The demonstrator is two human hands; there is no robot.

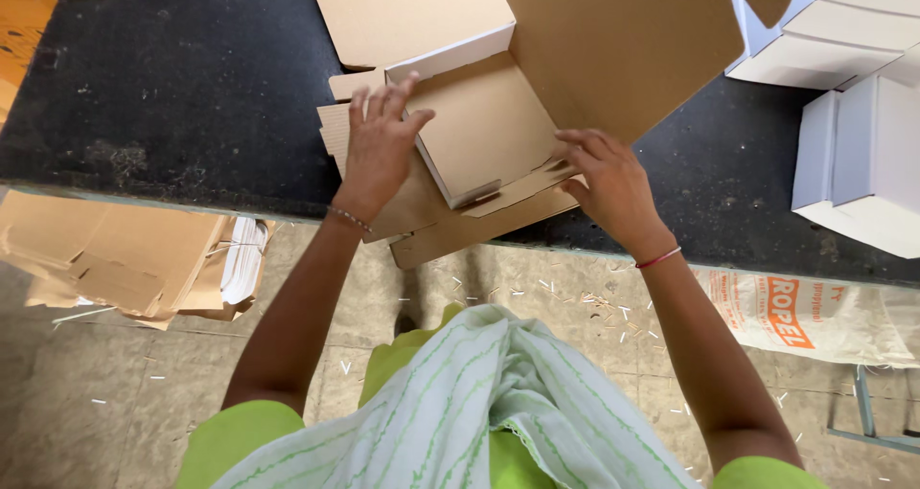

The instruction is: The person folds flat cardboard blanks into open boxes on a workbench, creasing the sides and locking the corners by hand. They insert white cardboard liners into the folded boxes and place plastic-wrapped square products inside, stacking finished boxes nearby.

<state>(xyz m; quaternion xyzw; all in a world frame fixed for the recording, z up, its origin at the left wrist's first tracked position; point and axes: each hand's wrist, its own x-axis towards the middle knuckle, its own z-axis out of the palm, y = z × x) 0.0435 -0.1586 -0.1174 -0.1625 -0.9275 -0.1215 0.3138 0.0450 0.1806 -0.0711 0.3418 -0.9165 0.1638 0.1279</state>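
Observation:
A half-folded cardboard box (489, 115), brown inside and white outside, lies on a stack of flat brown blanks (450, 230) at the near edge of a black table (182, 96). My left hand (380, 144) presses on the box's left wall, fingers spread over the folded side. On the right, my right hand (610, 184) pinches the front corner flap of the box. A large brown lid panel (623, 39) stands up behind my right hand. Each wrist carries a thin bracelet.
Finished white boxes (853, 115) are stacked at the table's right. Below the table's left side, a pile of brown cardboard sheets (125, 259) rests. A printed white sack (795, 312) lies under the right side. Paper scraps dot the stone floor.

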